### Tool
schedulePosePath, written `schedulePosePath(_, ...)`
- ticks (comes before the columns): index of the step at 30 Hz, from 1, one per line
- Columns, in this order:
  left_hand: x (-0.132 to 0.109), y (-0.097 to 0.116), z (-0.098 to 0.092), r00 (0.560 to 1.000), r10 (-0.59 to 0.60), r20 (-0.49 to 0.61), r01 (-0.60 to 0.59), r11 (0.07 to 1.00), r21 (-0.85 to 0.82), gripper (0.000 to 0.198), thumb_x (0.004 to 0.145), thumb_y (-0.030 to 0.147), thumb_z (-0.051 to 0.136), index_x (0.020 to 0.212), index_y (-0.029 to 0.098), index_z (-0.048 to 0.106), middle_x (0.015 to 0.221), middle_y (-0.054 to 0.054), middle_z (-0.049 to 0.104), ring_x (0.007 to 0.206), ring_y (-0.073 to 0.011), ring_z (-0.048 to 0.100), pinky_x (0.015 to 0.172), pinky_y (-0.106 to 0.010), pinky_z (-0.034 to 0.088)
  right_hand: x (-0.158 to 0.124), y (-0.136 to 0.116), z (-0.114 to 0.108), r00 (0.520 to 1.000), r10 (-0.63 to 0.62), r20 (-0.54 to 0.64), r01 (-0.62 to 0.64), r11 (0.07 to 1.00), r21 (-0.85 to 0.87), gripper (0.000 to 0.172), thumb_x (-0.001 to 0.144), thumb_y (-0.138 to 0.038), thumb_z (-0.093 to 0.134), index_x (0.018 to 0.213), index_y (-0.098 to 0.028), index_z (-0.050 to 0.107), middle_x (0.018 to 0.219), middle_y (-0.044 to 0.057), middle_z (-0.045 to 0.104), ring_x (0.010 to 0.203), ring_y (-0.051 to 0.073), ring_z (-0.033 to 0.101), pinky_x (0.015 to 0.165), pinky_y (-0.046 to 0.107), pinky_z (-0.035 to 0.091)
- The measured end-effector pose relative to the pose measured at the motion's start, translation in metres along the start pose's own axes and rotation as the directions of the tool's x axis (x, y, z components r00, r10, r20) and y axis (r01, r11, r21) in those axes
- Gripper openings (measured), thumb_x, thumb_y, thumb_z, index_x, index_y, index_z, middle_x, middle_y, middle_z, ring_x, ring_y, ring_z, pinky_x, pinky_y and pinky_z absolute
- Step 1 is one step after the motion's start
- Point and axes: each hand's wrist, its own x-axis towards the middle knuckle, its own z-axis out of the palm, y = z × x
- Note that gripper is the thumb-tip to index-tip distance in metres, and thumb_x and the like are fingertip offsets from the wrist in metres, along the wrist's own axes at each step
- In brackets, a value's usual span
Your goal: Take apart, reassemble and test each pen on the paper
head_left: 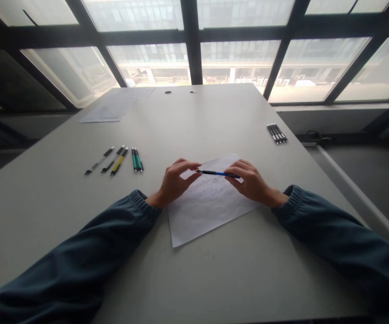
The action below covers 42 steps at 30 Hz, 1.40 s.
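A blue and black pen is held level between both of my hands, just above a white sheet of paper with faint pencil marks. My left hand pinches the pen's left end with curled fingers. My right hand grips the pen's right end, fingers closed round it. Both wrists rest at the sheet's edges.
Several pens lie in a row on the grey table to the left, two of them green. A bundle of black pens lies at the right edge. Loose papers sit far left near the windows.
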Motion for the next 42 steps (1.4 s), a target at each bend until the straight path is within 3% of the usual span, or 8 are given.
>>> schedulePosePath(11,-0.0005,-0.0025,0.0006,0.999,0.034,0.026,-0.033,0.998,-0.052,0.014,0.083,0.030,0.080,0.094,0.021,0.077,0.085,-0.004,0.076,0.080,-0.0168,0.068,0.076,-0.031,0.057,0.0000,0.0005,0.0005,1.000,-0.017,-0.013,0.017,1.000,0.006,0.009,0.095,-0.018,0.062,0.102,-0.022,0.068,0.092,0.007,0.069,0.087,0.022,0.059,0.080,0.038,0.050)
schedulePosePath(21,-0.0016,-0.0018,0.0002,0.999,-0.031,0.031,0.033,0.996,-0.086,0.014,0.084,0.033,0.079,0.089,0.019,0.077,0.080,-0.004,0.074,0.072,-0.0148,0.066,0.066,-0.028,0.053,-0.0001,-0.0017,-0.0004,0.996,-0.083,-0.011,0.083,0.994,-0.067,0.010,0.095,-0.018,0.062,0.104,-0.021,0.065,0.093,0.007,0.069,0.088,0.022,0.058,0.081,0.038,0.049)
schedulePosePath(31,0.0004,0.0002,-0.0011,1.000,0.022,0.007,-0.021,0.993,-0.113,0.015,0.084,0.031,0.079,0.095,0.022,0.078,0.087,-0.005,0.076,0.081,-0.0172,0.069,0.076,-0.032,0.058,0.0013,-0.0024,-0.0003,0.994,-0.090,0.065,0.095,0.991,-0.089,0.015,0.101,-0.024,0.054,0.108,-0.019,0.065,0.093,0.009,0.069,0.084,0.023,0.059,0.079,0.038,0.047)
schedulePosePath(38,0.0009,0.0013,-0.0024,0.998,0.057,0.027,-0.054,0.994,-0.097,0.017,0.084,0.032,0.079,0.097,0.022,0.076,0.091,-0.006,0.076,0.086,-0.0181,0.069,0.079,-0.034,0.058,-0.0008,-0.0012,0.0026,0.998,-0.026,0.057,0.025,0.999,0.027,0.018,0.103,-0.024,0.050,0.105,-0.019,0.067,0.092,0.009,0.069,0.084,0.022,0.061,0.078,0.037,0.050)
schedulePosePath(42,0.0009,0.0021,-0.0022,0.997,0.062,0.038,-0.059,0.995,-0.085,0.031,0.082,0.036,0.081,0.107,0.021,0.072,0.094,-0.006,0.075,0.087,-0.0172,0.067,0.078,-0.031,0.055,-0.0007,-0.0018,0.0022,0.999,-0.007,0.045,0.004,0.998,0.058,0.018,0.103,-0.024,0.050,0.104,-0.019,0.067,0.091,0.009,0.069,0.084,0.022,0.061,0.078,0.036,0.050)
